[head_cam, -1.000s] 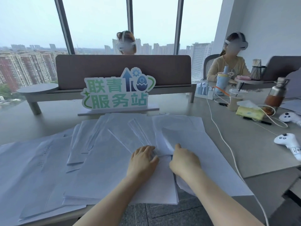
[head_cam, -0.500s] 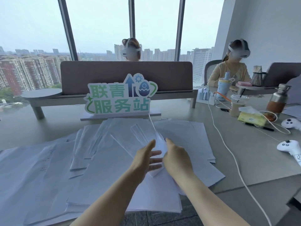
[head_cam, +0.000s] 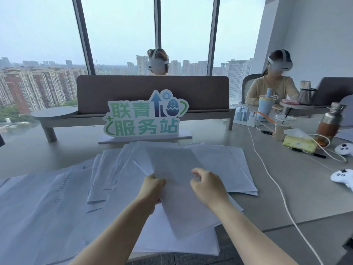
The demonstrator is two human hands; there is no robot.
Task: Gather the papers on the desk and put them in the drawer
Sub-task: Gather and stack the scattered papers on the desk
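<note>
Many white paper sheets (head_cam: 57, 203) lie spread and overlapping across the near half of the grey desk (head_cam: 286, 188). My left hand (head_cam: 150, 190) grips the left edge of a lifted sheet (head_cam: 175, 175), which tilts up over the pile. My right hand (head_cam: 208, 186) hovers just right of that sheet's middle, fingers curled, and I cannot tell whether it touches the paper. No drawer is in view.
A green sign (head_cam: 145, 115) stands behind the papers before a brown divider (head_cam: 152, 92). A white cable (head_cam: 267, 178) runs down the desk on the right. Two white controllers (head_cam: 342, 177), a tissue pack (head_cam: 298, 143), a cup and bottles sit at right. Two people sit beyond.
My hands rose from the pile and came together; the left hand took hold of a sheet and lifted it. The view tilted slightly upward.
</note>
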